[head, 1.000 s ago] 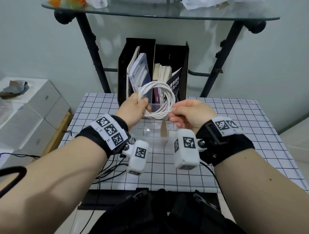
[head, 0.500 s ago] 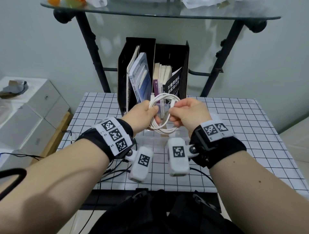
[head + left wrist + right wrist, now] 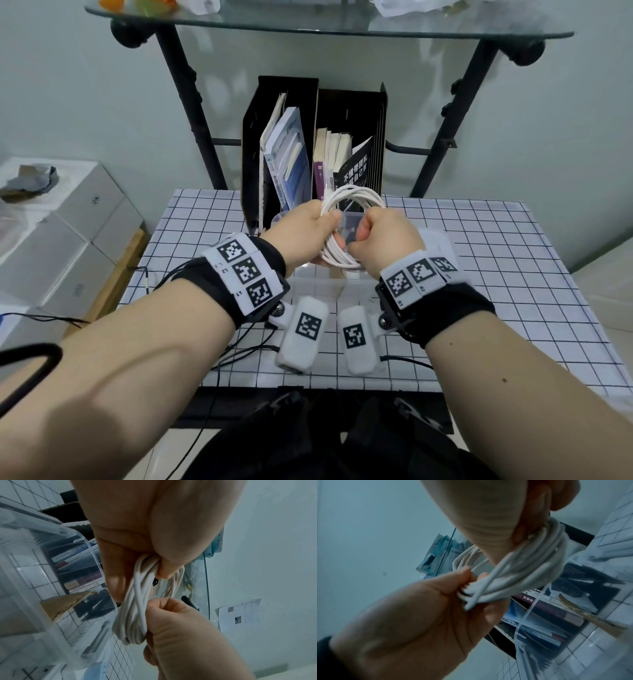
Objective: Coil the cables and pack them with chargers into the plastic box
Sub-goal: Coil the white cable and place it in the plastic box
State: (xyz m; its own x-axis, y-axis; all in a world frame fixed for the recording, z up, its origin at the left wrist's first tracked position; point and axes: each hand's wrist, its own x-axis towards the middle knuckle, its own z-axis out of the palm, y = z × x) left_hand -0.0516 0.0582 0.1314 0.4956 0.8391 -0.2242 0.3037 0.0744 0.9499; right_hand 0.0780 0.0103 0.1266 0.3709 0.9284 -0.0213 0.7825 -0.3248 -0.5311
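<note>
While looped, white cable (image 3: 346, 205) between left hand's (image 3: 301, 236) and right hand's (image 3: 387, 240) grip.

A black upright file holder (image 3: 279, 144) containing books stands at the rear of the black-gridded white tablecloth (image 3: 479, 260). A glass shelf on black tube legs (image 3: 329, 25) spans above. White cartons (image 3: 72, 226) are stacked left

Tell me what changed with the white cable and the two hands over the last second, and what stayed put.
The right hand moved in toward the left hand, going from pinching the coil's side to a grip on the strands close by the left. The white cable coil went from a wide open loop to a narrower, squeezed bundle. Both hands dropped slightly toward the clear plastic box. The left hand kept its grip; box, black file holder and checked table stayed.
</note>
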